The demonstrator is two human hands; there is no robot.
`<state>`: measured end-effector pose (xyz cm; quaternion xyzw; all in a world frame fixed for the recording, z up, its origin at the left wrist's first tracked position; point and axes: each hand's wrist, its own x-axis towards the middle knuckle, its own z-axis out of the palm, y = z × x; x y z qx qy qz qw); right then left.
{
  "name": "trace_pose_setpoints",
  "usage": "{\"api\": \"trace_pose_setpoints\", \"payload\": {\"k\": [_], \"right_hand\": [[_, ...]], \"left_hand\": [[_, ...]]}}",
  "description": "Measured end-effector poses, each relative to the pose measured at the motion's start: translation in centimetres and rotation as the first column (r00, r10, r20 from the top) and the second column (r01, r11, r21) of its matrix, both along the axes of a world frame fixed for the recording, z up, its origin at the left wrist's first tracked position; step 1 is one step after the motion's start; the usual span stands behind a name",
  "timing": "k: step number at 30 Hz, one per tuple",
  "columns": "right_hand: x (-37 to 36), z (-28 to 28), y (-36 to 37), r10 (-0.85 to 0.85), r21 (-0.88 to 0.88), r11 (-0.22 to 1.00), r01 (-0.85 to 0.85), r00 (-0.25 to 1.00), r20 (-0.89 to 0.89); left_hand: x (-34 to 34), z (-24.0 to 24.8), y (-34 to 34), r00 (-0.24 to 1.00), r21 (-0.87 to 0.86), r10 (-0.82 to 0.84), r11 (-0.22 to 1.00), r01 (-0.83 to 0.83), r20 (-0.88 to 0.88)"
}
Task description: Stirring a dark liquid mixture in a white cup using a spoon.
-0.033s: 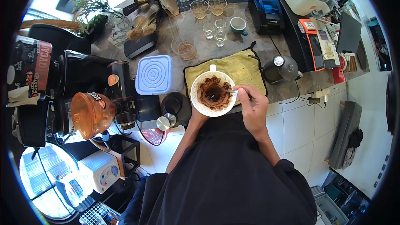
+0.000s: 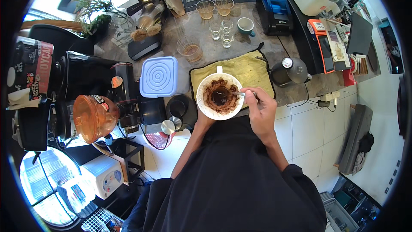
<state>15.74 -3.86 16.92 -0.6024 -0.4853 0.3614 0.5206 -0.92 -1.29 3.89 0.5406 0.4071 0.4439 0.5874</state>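
Note:
A white coffee dripper (image 2: 219, 70) lined with a pale ribbed paper filter (image 2: 205, 108) is in front of me. Dark wet coffee (image 2: 221, 96) pools in its middle, and brown grounds cling to the filter's sides. My left hand (image 2: 204, 120) grips the dripper from the lower left; most of its fingers are hidden under it. Pinched in my right hand (image 2: 262, 111) is a thin metal spoon (image 2: 240, 94), its tip over the dripper's right side. A yellow-green cloth (image 2: 253, 65) with black edging lies on the counter beyond the dripper.
A blue-lidded container (image 2: 158, 77) stands left, beside a grinder with an orange hopper (image 2: 92, 118). Glasses (image 2: 189, 51) and a teal cup (image 2: 245, 25) sit farther back. A dark kettle (image 2: 292, 72) is at right, below a black printer (image 2: 274, 15).

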Motion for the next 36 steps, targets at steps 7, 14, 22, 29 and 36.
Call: {"api": "trace_pose_setpoints", "payload": {"k": [7,14,22,29,36], "right_hand": [[-0.4,0.3,0.0,-0.053,0.064,0.997,0.05,0.998,0.043],[-0.4,0.8,-0.2,-0.017,0.03,0.999,0.016,0.999,0.037],[-0.2,1.1,0.0,-0.007,0.001,1.0,0.007,0.995,0.101],[-0.3,1.4,0.0,-0.027,0.046,0.999,0.022,0.994,0.103],[-0.3,1.2,-0.1,0.009,0.031,0.999,-0.012,0.996,0.093]], "left_hand": [[0.1,0.5,0.0,0.999,0.05,-0.009,0.999,0.012,-0.051],[0.1,0.9,0.0,1.0,-0.017,0.003,1.0,-0.003,0.029],[0.1,0.8,0.0,0.999,0.034,0.001,0.999,0.0,-0.033],[0.3,0.9,0.1,1.0,0.003,0.002,1.0,-0.002,0.017],[0.2,1.0,0.0,1.0,-0.014,0.026,1.0,-0.026,0.009]]}}
